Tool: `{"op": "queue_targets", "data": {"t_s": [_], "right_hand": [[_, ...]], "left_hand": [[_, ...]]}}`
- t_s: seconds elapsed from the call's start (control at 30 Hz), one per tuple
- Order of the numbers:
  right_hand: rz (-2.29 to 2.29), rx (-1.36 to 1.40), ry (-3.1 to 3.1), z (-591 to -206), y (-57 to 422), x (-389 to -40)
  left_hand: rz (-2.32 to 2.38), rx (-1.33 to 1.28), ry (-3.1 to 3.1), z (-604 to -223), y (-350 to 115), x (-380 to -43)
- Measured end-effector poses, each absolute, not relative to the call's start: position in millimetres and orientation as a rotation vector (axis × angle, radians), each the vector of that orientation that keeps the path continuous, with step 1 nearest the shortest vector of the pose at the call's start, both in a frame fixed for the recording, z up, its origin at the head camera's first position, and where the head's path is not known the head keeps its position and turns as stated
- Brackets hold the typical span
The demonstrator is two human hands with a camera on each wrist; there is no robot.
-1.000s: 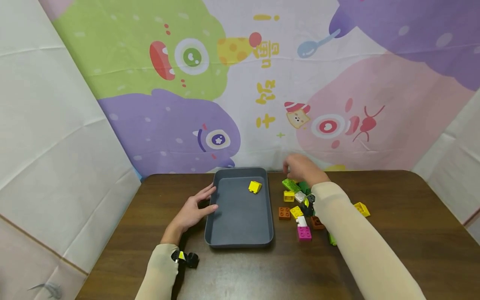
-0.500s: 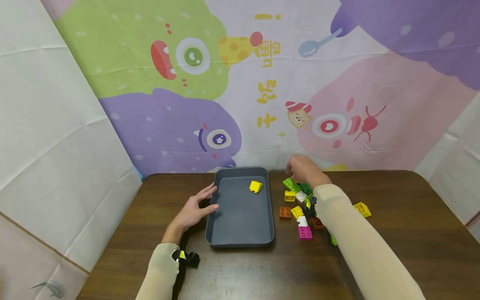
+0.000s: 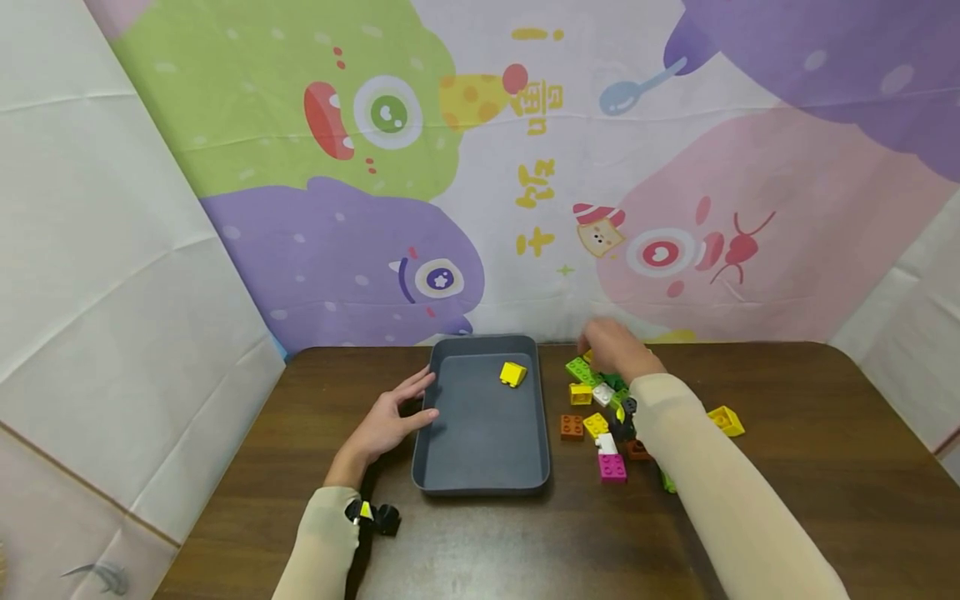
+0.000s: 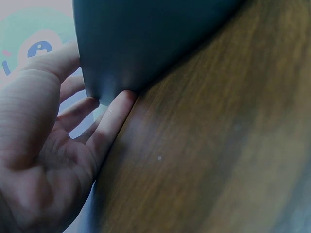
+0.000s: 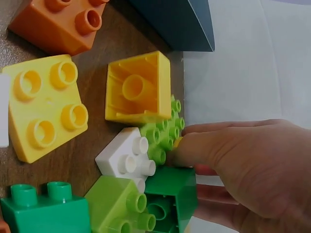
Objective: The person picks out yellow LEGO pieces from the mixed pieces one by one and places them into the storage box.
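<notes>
The left hand (image 3: 386, 425) is resting at the tray's (image 3: 480, 442) left side, thumb touching the rim and fingers lying relaxed along the wall, not clenching. The right hand (image 3: 611, 346) is bending over the far end of the pile, its thumb lying right by a yellow brick (image 5: 178, 142) that is mostly hiding; whether the fingers are pinching it, I cannot tell. A lime brick (image 3: 581, 369) and a green brick (image 5: 187, 191) are lying close to it. 1 lone brick (image 3: 513, 374), also yellow, is sitting in the tray, near its far right corner.

The bricks are looking like hard plastic: probably light, stiff, sturdy and slightly slick. Opposite flat sides should be offering the surest hold, below the studs.
</notes>
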State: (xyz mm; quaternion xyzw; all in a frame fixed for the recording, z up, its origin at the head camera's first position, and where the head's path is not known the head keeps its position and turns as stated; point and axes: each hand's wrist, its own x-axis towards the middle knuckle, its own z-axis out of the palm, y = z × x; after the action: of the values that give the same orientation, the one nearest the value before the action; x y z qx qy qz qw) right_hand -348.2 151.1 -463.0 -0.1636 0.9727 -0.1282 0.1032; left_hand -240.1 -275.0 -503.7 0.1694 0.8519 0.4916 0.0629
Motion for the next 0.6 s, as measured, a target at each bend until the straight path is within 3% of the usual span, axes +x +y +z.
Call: {"op": "queue_targets", "data": {"t_s": [0.2, 0.6], "right_hand": [[-0.360, -0.473, 2.821, -436, 141, -318], [-0.366, -0.471, 2.817, -438, 138, -318]], "left_hand": [[1.490, 0.506, 2.564, -506, -277, -242], [1.496, 0.631, 2.604, -528, -289, -253]]}}
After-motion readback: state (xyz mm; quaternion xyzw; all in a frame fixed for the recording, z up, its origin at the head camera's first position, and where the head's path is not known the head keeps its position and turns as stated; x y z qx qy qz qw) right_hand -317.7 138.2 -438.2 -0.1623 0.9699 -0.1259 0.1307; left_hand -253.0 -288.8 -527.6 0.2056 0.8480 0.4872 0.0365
